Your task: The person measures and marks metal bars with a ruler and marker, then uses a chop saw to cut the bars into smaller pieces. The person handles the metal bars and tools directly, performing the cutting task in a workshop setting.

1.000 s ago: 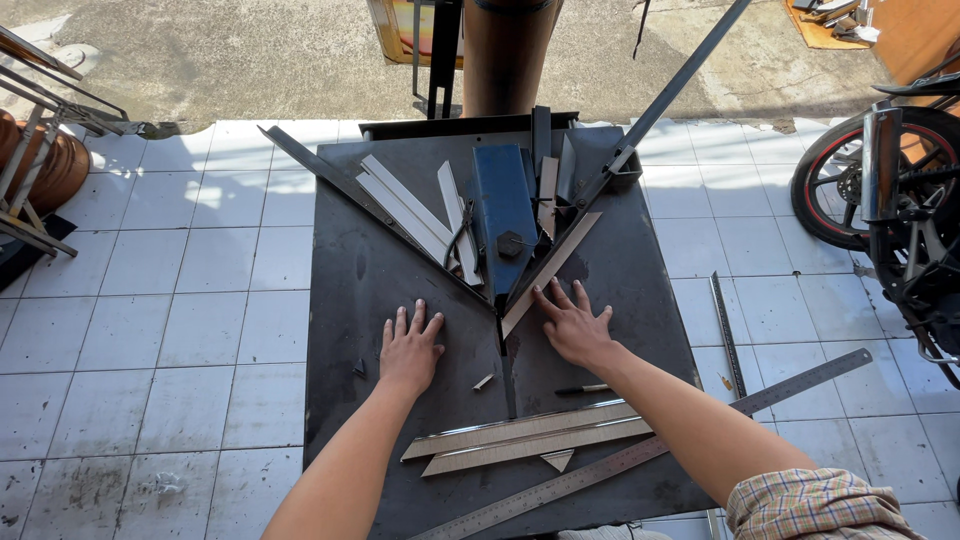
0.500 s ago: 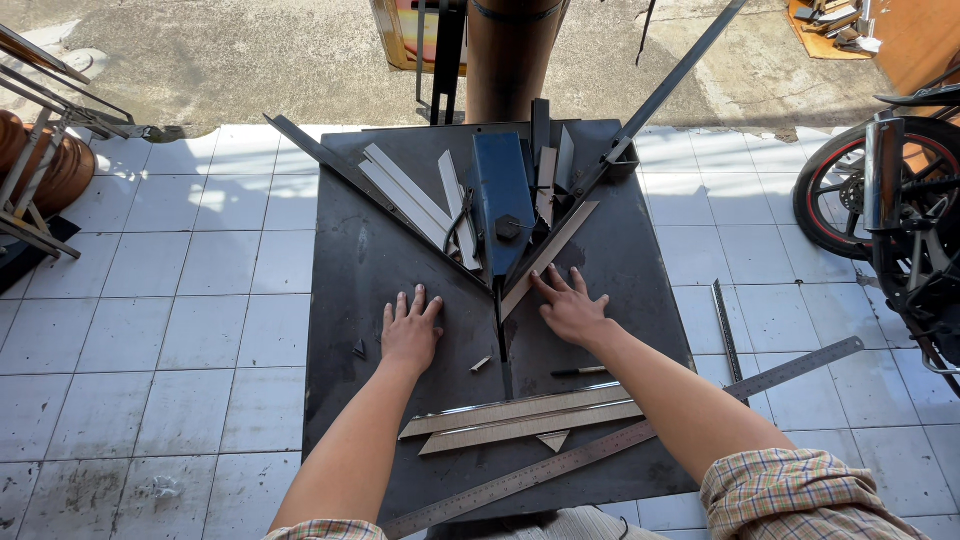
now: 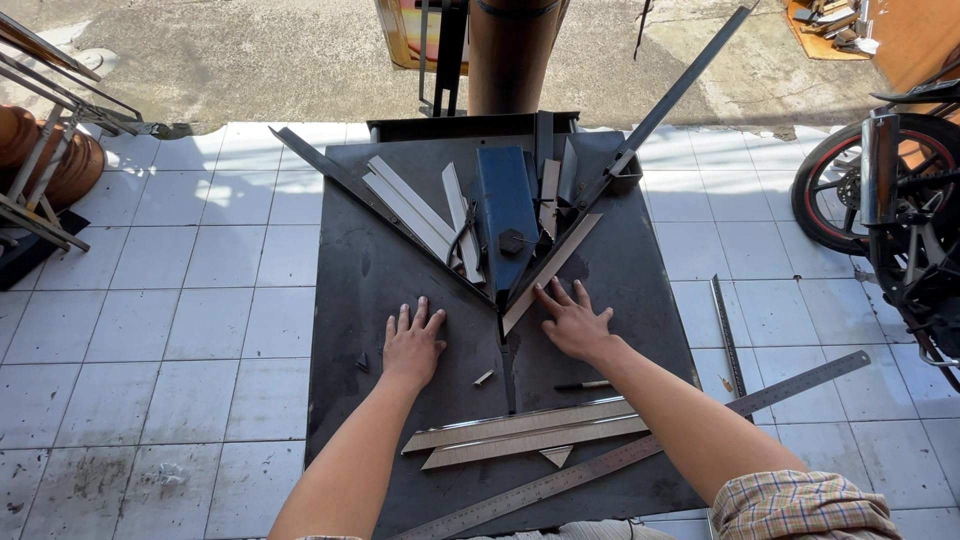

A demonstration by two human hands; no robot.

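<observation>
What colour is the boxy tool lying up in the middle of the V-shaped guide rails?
Blue tool with a black knob; head view, the only one.

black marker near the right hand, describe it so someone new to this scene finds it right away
Start at the dark metal work board lying on the white tiled floor, and find the right hand pressed flat on it. Just below that hand's wrist lies the black marker, flat and roughly level. Unlike the pale strips below it, it is short, round and dark.

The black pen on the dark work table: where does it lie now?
In the head view, the black pen lies right of centre, just below the right hand and above the long metal strips.
</observation>
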